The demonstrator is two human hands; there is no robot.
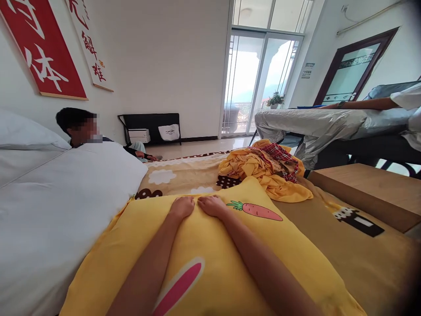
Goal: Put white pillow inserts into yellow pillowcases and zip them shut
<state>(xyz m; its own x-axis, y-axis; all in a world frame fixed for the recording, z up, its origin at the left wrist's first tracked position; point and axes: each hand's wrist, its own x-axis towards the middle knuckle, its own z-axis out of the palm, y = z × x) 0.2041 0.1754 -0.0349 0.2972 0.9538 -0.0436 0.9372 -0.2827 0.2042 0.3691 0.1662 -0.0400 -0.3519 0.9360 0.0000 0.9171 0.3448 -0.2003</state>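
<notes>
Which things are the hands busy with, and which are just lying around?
Busy with:
- yellow carrot pillow, with the left hand and right hand pressed flat on top

Lying around:
- crumpled yellow cloth with a red plaid piece, beyond the pillow
- white duvet, to the left
- brown patterned blanket, underneath
- wooden table, to the right

A white duvet (59, 197) lies left; crumpled yellow cloth (263, 169) sits beyond.

Yellow pillow (210, 263), plump and lying flat on the bed, printed with an orange carrot near its far edge and a pink rabbit-ear shape near the camera, far edge under both hands, fabric smooth
</notes>
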